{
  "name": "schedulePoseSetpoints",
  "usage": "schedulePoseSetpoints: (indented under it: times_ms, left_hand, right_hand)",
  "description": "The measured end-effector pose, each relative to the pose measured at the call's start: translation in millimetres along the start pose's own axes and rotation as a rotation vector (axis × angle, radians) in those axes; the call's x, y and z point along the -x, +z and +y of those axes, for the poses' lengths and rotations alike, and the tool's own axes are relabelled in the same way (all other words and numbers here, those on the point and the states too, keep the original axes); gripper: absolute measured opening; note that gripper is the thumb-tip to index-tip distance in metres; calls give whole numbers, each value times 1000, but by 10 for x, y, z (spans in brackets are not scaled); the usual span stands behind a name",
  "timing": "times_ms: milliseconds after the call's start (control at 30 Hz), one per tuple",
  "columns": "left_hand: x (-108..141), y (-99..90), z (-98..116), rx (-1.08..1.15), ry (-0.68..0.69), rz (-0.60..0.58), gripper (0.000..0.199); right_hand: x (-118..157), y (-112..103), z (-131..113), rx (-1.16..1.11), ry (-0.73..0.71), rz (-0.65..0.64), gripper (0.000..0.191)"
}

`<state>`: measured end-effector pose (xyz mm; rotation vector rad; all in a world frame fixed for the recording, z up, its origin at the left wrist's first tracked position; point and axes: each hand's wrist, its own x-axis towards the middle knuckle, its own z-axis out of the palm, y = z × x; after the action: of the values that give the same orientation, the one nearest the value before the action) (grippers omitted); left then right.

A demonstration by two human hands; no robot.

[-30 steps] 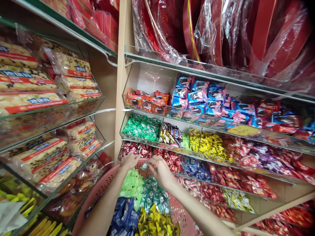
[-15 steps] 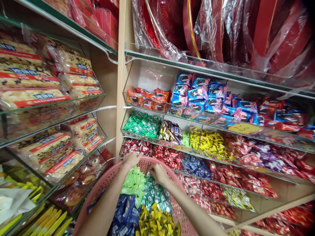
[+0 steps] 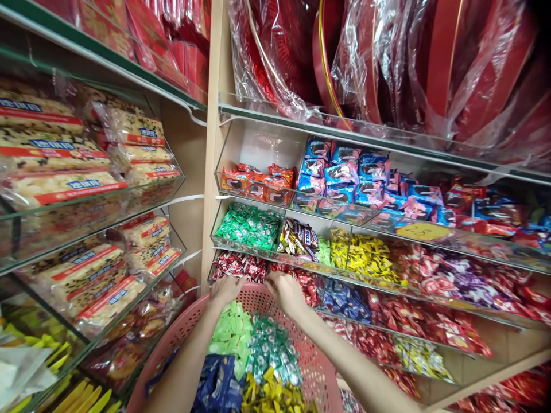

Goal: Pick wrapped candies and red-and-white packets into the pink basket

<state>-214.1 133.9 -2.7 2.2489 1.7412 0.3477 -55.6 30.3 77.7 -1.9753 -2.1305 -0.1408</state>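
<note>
A pink perforated plastic basket (image 3: 316, 355) is in front of me, its far rim close to the candy bins. On that rim, at the left, my left hand (image 3: 227, 289) is closed, its fingertips partly hidden. My right hand (image 3: 284, 291) is at the rim a little to the right, fingers curled; what they hold, if anything, is hidden. Inside the basket lie light green packets (image 3: 232, 330), green foil-wrapped candies (image 3: 273, 347), dark blue packets (image 3: 218, 381) and yellow-wrapped candies (image 3: 269, 396). Dark red wrapped candies (image 3: 239, 265) fill the bin just beyond my hands.
Acrylic bins to the right hold green candies (image 3: 249, 226), chocolate bars (image 3: 299, 235), yellow candies (image 3: 370, 255) and blue packets (image 3: 342, 298). Bagged puffed-rice bars (image 3: 103, 269) fill the shelves at left. A wooden upright (image 3: 212, 172) divides the shelving. Plastic-wrapped red items (image 3: 374, 69) stand above.
My right hand has moved up from over the green foil candies to the basket's far rim. My left hand stays on the rim. The shelves appear slightly lower in the view.
</note>
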Motion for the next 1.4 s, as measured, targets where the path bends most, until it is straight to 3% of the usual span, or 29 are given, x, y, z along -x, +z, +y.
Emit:
schedulePoseSetpoints:
  times_ms: [133,300,533,933,1067,1200,1300,1400]
  left_hand:
    - [-19,17,-32,8,7,4,67]
    - [-26,0,-18,19,-1,-8,64]
    - [-20,-55,-22,27,-6,-3,65]
    - [-96,-19,-76,8,-56,-13,63]
    - [-123,-14,-78,-3,-70,-13,64]
    - [-160,-4,-107,-4,-63,-15,64]
    - [-175,15,-133,-6,-67,-17,65]
    - [-171,32,-135,-13,-71,0,67]
  right_hand:
    - [-313,-362,-100,47,-96,88,25]
    - [-862,-627,-183,296,-197,71,28]
    - [-1282,-542,-220,465,-324,-96,29]
    - [-1370,-428,-163,476,-298,-75,28]
    - [-1246,-577,-202,428,-267,77,27]
    - [-739,-619,-268,149,-310,245,25]
    - [-276,-368,-212,-115,-389,106,22]
    - [-1,72,-51,-198,-298,-139,16]
